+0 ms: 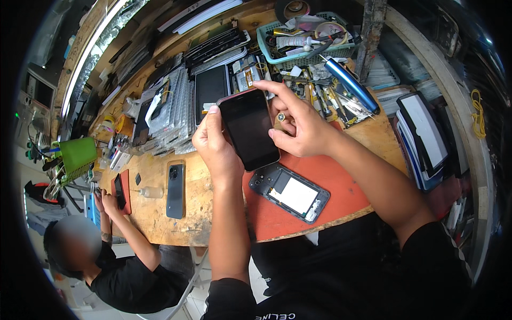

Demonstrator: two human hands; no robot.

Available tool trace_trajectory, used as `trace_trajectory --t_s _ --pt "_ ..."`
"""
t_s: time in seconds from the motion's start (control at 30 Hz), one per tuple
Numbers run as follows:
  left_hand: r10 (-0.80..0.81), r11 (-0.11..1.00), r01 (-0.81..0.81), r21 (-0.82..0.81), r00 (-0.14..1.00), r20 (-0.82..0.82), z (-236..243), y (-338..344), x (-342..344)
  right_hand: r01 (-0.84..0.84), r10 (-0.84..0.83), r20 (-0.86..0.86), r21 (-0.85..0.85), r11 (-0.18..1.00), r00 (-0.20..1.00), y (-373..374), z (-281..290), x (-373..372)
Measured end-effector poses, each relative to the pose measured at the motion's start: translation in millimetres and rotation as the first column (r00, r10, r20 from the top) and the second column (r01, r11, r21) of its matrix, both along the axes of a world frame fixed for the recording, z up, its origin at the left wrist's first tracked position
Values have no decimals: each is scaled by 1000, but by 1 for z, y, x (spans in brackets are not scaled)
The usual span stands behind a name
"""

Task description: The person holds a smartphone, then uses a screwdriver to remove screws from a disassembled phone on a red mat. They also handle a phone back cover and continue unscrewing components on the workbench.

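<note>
While the left grip [220, 152] clasps the black-screened phone [248, 130], the right grip [305, 127] holds it, forefinger [280, 92] at its top

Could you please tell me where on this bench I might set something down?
Bare wood shows between the dark blue phone and left forearm; bare red mat lies between the phone housing and right forearm. The back is crowded with the basket, loose parts and stacked packets.
</note>
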State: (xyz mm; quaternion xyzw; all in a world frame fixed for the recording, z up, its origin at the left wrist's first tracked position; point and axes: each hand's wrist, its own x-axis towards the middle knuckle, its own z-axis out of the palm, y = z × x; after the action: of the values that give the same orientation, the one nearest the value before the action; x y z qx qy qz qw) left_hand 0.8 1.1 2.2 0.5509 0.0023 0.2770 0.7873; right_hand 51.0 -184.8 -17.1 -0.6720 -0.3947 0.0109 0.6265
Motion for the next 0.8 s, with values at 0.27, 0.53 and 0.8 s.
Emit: trace_trajectory --t_s 0.27,0.53,0.8 --pt "-18 1000 18 13 1000 5 -3 2 -2 13 -13 1 63 998 1000 7 -5 5" --pt "-21 1000 21 14 1000 -7 0 2 -1 6 -5 -51 10 1000 999 2 -2 0" --pt "-28 1000 28 -4 1000 7 0 1 -1 -12 12 -34 -11 1000 999 -1 1 0"
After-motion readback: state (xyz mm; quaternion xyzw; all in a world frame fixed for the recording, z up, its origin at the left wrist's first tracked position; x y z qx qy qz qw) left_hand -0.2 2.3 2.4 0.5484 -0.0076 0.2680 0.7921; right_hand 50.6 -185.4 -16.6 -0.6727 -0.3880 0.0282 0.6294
